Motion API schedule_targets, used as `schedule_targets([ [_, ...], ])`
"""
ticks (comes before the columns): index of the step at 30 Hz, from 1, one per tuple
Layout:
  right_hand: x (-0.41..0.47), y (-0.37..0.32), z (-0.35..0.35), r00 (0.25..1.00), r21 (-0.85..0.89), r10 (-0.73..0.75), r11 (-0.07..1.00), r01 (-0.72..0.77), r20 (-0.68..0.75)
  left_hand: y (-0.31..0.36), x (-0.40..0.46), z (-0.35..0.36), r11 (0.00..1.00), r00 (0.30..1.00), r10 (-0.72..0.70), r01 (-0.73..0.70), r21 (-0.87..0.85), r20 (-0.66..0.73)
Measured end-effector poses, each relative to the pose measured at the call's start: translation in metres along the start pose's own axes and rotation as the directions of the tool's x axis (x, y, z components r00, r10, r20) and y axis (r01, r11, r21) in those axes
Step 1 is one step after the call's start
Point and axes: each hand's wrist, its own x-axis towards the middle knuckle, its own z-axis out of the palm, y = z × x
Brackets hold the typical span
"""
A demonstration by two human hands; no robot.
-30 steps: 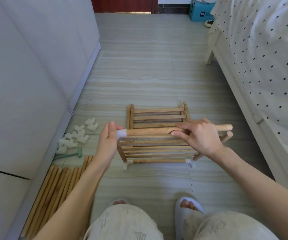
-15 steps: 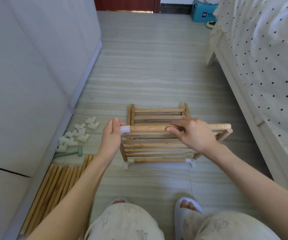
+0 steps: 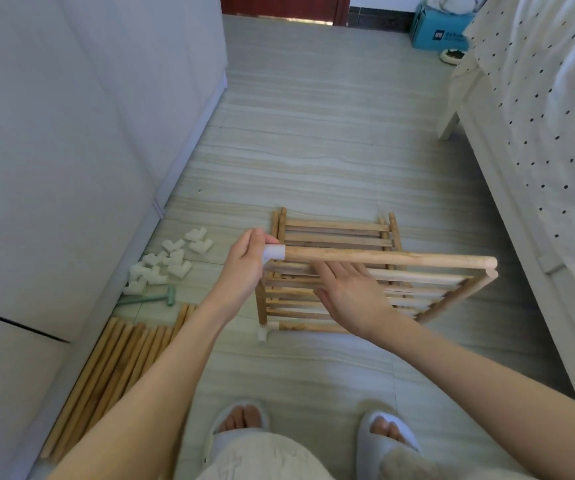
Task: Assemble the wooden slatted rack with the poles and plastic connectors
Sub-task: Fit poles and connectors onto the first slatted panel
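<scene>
White plastic sits pinched in the left hand's fingers (image 3: 256,242): a connector (image 3: 274,252) capping the near-left end of a long pole (image 3: 383,258), held, I judge, so that the joint stays seated while the rest is lined up; the left hand (image 3: 244,268) wraps that corner from the outside; the right hand (image 3: 352,294) lies with fingers straight and relaxed across the slats of the standing slatted panel (image 3: 331,299), gripping nothing, probably steadying it upright; the pole runs level along the panel's top edge, its far right end bare, no connector on it yet; a second connector (image 3: 266,331) already caps the panel's lower left corner on the floor (image 3: 313,150); another slatted panel (image 3: 334,230) lies flat just behind; spare connectors (image 3: 168,265) are heaped to the left near the wardrobe, a small green mallet (image 3: 151,299) beside them and loose poles (image 3: 116,368) laid in a row nearer the feet, all within reach; the bed (image 3: 538,133) borders the right.
</scene>
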Motion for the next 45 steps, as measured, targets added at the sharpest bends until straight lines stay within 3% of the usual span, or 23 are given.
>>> schedule_targets([
  [3,0.016,0.002,0.019,0.998,0.01,0.057,0.998,-0.057,-0.012,-0.005,0.007,-0.007,0.999,0.999,0.028,-0.028,-0.027,0.029],
  [6,0.026,0.012,0.031,0.993,0.027,0.087,0.996,-0.085,-0.081,-0.034,0.023,-0.025,0.997,0.998,0.014,-0.018,-0.074,-0.054],
  [9,0.048,0.028,0.043,0.99,0.046,0.113,0.993,-0.11,-0.08,-0.097,0.043,-0.049,0.98,0.986,-0.086,0.11,0.166,-0.145],
  [12,0.071,0.041,0.054,0.993,0.078,0.104,0.992,-0.099,-0.057,-0.167,0.059,-0.082,0.821,0.975,-0.192,0.222,0.525,-0.111],
  [15,0.088,0.052,0.065,0.99,0.08,0.129,0.989,-0.125,-0.054,-0.207,0.084,-0.107,0.647,0.966,-0.227,0.244,0.723,-0.122],
  [22,0.098,0.06,0.08,0.98,0.066,0.113,0.993,-0.103,-0.166,-0.234,0.151,-0.104,0.46,0.918,-0.367,0.32,0.828,-0.15],
  [26,0.095,0.058,0.078,0.977,0.078,0.104,0.993,-0.091,-0.187,-0.247,0.154,-0.097,0.401,0.944,-0.304,0.252,0.881,-0.132],
  [30,0.088,0.051,0.075,0.979,0.102,0.084,0.993,-0.066,-0.188,-0.239,0.142,-0.09,0.436,0.973,-0.198,0.193,0.879,-0.116],
  [35,0.071,0.036,0.063,0.984,0.078,0.045,0.996,-0.032,-0.172,-0.183,0.111,-0.082,0.786,0.98,0.03,0.098,0.611,-0.196],
  [39,0.051,0.023,0.05,0.982,0.084,0.059,0.995,-0.045,-0.177,-0.104,0.069,-0.076,0.963,0.953,0.121,-0.045,0.266,-0.278],
  [42,0.029,0.012,0.043,0.972,0.141,0.104,0.987,-0.075,-0.209,-0.036,0.027,-0.069,0.983,0.908,0.139,-0.175,-0.056,-0.396],
  [45,0.013,0.001,0.037,0.972,0.105,0.114,0.99,-0.094,-0.204,0.019,-0.012,-0.049,0.934,0.901,0.308,-0.347,-0.083,-0.304],
])
